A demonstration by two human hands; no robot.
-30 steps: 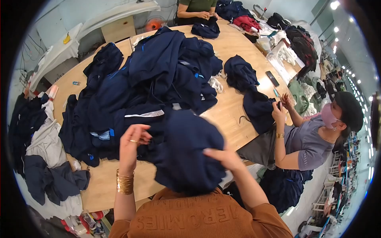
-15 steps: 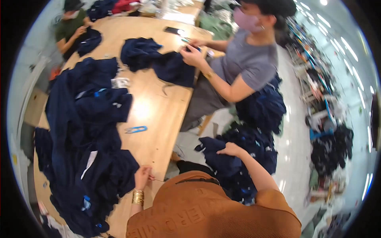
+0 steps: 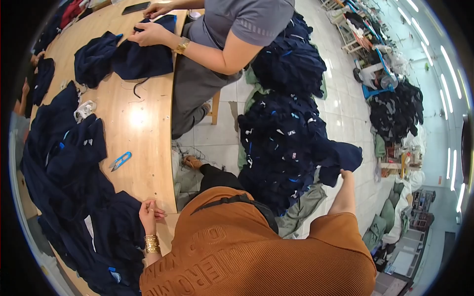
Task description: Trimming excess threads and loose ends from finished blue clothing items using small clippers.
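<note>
At arm's length to the right, my right hand (image 3: 344,174) is closed on the edge of a navy garment (image 3: 341,154), which stretches out over the floor. Beside it lies a large heap of navy garments (image 3: 281,143) with small white and blue tags. My left hand (image 3: 149,213) rests over the near corner of the table, fingers curled together; whatever they may pinch is too small to make out. Right next to it spreads a pile of navy garments (image 3: 74,182). Blue thread snips (image 3: 121,161) lie on the wood just beyond.
Across the wooden table (image 3: 148,172), a co-worker (image 3: 242,34) handles a navy garment piece (image 3: 143,59). A dark phone (image 3: 136,8) lies near them. A second navy heap (image 3: 291,59) and a black heap (image 3: 396,108) sit on the tiled floor. A wooden stool leg (image 3: 215,108) stands behind the co-worker.
My view has swung to the right. My right hand has moved outward to the right with the navy garment, away from the heap's near side. The left hand stays by the table corner.
</note>
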